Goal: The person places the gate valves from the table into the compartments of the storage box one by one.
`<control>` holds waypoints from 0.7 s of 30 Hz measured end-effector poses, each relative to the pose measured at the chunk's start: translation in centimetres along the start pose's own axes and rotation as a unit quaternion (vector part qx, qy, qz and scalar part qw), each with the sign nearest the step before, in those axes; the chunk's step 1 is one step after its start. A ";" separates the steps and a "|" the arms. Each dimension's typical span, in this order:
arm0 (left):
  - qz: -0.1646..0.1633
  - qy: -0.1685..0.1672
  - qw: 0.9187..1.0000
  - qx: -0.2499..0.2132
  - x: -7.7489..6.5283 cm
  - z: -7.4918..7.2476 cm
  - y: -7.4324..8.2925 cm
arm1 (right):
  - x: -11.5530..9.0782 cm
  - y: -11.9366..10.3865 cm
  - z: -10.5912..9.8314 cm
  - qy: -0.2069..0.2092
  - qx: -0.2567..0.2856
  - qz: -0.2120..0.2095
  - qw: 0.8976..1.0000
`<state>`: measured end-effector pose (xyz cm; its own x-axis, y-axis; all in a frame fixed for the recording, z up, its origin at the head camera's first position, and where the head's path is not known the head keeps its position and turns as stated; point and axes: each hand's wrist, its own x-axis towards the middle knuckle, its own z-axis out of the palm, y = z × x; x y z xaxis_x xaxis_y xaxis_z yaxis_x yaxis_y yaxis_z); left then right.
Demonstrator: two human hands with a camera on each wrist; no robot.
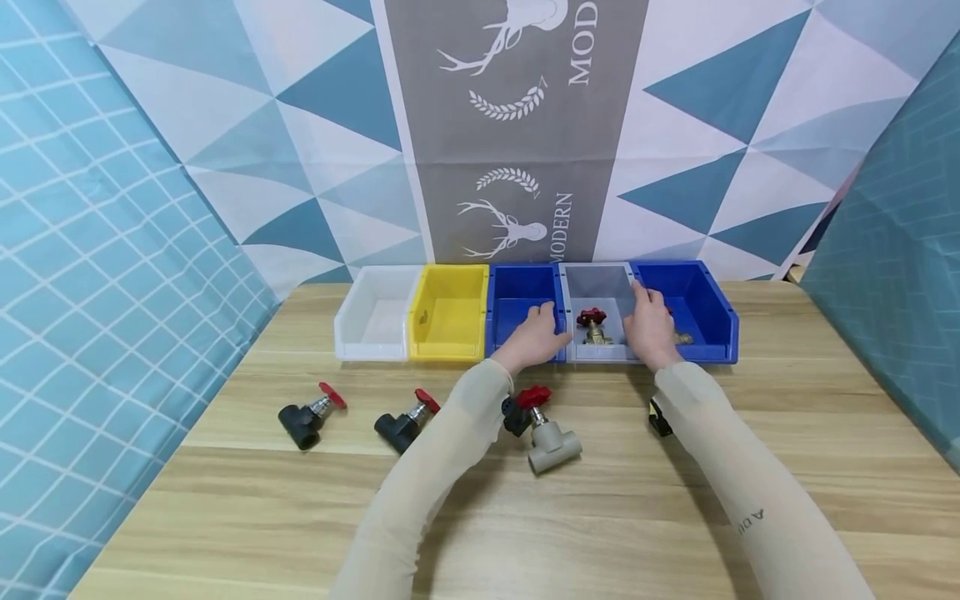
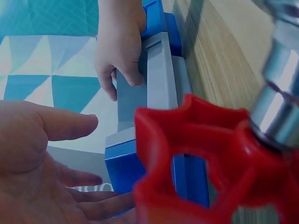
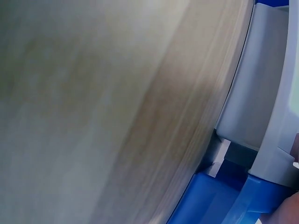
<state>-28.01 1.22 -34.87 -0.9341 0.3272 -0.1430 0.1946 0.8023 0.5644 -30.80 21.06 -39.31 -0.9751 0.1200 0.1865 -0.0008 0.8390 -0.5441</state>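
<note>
My left hand hovers at the front of the middle blue bin, thumb and fingers spread apart with nothing between them. My right hand reaches over the divider between the grey bin and the right blue bin, its fingers pointing down and slightly bent. Within the grey bin lies a brass valve with a red handwheel. Brass fittings in the right blue bin are partly hidden by the right hand. Below the left wrist, a grey tee valve stands on the table; its red handwheel looms large in the left wrist view.
Two black tee valves with red handles, one at far left and one beside the left sleeve, rest on the wooden table. A white bin and a yellow bin continue the row leftward. Patterned cloth hangs behind.
</note>
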 end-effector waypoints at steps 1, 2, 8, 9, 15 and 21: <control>0.003 0.000 1.000 0.008 -0.1 0.0 0.0 | 0.0 0.0 0.0 0.000 0.000 0.001 1.000; 0.008 -0.001 1.000 0.018 -0.3 0.0 -0.1 | 0.0 0.0 0.0 0.000 0.001 0.002 1.000; 0.029 -0.010 0.998 0.054 -1.0 0.3 -0.3 | -0.1 -0.1 -0.1 -0.007 0.007 0.004 1.000; 0.033 -0.012 0.998 0.059 -1.2 0.3 -0.3 | -0.1 -0.1 -0.1 -0.007 0.007 0.004 1.000; 0.065 -0.017 0.994 0.081 -2.2 0.2 -0.7 | -0.1 -0.1 0.0 -0.001 0.007 0.008 1.000; 0.078 -0.041 0.995 0.047 -3.1 -0.3 -1.3 | 0.0 -0.1 0.0 -0.001 0.007 0.003 1.000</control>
<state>-25.48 -0.93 -34.94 -0.8642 0.4868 -0.1275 0.3655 0.7813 0.5060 -30.77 20.96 -39.25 -0.9756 0.1242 0.1811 0.0022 0.8302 -0.5575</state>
